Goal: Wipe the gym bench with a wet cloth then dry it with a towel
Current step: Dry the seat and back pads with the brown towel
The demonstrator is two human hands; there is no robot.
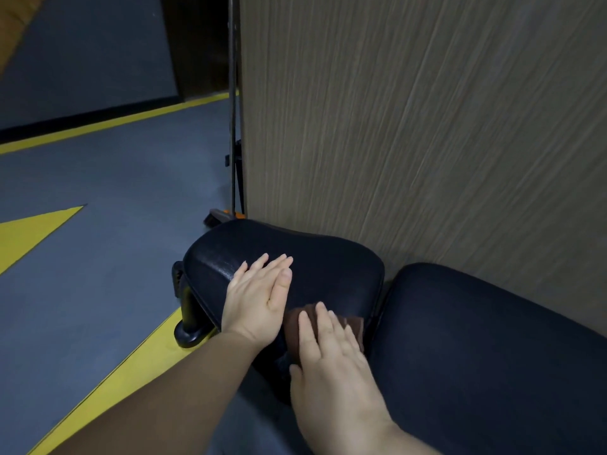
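bench (328, 267) black, two pads, against wood panel (427, 126) | right hand (331, 353) fingers flat, pressing brown cloth (353, 325) on small pad's near edge | left hand (259, 295) flat, fingers together, on pad | floor (115, 192) grey, yellow stripes

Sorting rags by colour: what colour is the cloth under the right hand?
Brown: the folded cloth on the black bench seat pad, head view.

Black bench (328, 257), brown cloth (353, 325), grey floor (115, 192) with yellow stripes (29, 234)
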